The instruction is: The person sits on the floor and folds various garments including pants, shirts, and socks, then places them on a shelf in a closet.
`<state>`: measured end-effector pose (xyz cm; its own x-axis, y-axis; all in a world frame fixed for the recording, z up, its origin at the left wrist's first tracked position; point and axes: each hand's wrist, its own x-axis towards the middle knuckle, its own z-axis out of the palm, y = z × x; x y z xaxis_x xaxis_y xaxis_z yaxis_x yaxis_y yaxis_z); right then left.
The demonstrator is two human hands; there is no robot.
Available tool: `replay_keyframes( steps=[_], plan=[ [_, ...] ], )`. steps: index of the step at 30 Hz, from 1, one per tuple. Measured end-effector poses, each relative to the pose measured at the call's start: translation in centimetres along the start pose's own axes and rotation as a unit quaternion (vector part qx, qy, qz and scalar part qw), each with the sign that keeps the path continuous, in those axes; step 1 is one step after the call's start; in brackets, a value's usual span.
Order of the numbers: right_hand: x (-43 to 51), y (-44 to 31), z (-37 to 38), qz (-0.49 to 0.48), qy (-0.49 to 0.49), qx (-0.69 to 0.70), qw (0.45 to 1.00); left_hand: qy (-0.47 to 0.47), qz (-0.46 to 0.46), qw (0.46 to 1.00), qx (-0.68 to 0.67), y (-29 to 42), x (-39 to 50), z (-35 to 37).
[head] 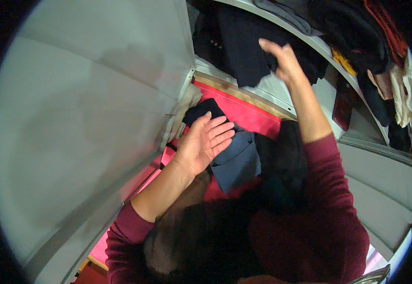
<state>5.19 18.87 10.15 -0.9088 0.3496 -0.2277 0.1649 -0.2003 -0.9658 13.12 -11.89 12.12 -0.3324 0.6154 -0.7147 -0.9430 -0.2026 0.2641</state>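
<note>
My left hand [206, 142] is palm up with its fingers apart and nothing in it, above a folded blue-grey garment [239, 159]. A black folded cloth [204, 110] lies just beyond its fingertips. My right hand [280, 58] is raised at the cabinet's lower shelf, over dark folded clothing [243, 53]; it is slightly blurred. Its thumb and index finger are spread, and its other fingers are largely hidden, so whether it touches or grips the dark cloth cannot be told.
A grey metal cabinet door [96, 106] stands at the left. Above the lower shelf, the upper shelf's curved edge [309, 41] bears dark, red and cream clothes [403, 96]. A dark red flat object [342, 106] leans inside at the right. A pink mat [241, 106] covers the floor.
</note>
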Motion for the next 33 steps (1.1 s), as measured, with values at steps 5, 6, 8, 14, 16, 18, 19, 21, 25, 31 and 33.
replay_keyframes(
  steps=[5, 6, 8, 14, 16, 18, 19, 21, 25, 31, 33],
  plan=[
    [12.0, -1.5, 2.3, -0.148, 0.022, -0.023, 0.988, 0.016, -0.020, 1.000, 0.016, -0.5, 0.1, -0.6],
    [13.4, -1.4, 3.1, -0.147, 0.036, -0.020, 0.988, 0.016, -0.028, 0.999, 0.012, -0.5, 0.2, -0.7],
    [15.1, -0.9, 4.6, -0.124, 0.067, -0.011, 0.990, 0.030, -0.038, 0.999, 0.018, -0.6, 0.4, -0.7],
    [10.9, -1.5, 5.2, -0.042, 0.070, 0.009, 0.997, 0.014, -0.030, 0.999, 0.014, -0.6, 0.4, -0.6],
    [5.1, -2.0, 2.3, 0.020, -0.021, 0.000, 1.000, -0.001, -0.018, 1.000, 0.020, -0.7, 0.4, -0.7],
    [-1.6, -2.5, -1.2, 0.039, -0.093, -0.065, 0.993, 0.012, 0.017, 1.000, 0.016, -0.8, 0.5, -0.8],
    [-4.8, -2.3, -2.7, 0.025, -0.096, -0.125, 0.987, 0.015, 0.035, 0.999, 0.015, -0.8, 0.5, -0.9],
    [-11.2, -1.9, -5.9, 0.074, -0.111, -0.115, 0.984, 0.067, 0.059, 0.996, 0.019, -1.0, 0.6, -0.8],
    [-19.3, -2.8, -11.1, 0.180, -0.194, -0.160, 0.951, 0.146, 0.063, 0.987, 0.013, -1.4, 1.0, -0.3],
    [-28.4, -6.5, -17.7, 0.289, -0.118, -0.284, 0.907, 0.082, 0.079, 0.993, 0.038, -1.8, 1.0, 1.2],
    [-32.2, -8.9, -20.5, 0.307, -0.061, -0.267, 0.912, 0.081, 0.074, 0.993, 0.031, -1.7, 1.1, 1.6]
  ],
)
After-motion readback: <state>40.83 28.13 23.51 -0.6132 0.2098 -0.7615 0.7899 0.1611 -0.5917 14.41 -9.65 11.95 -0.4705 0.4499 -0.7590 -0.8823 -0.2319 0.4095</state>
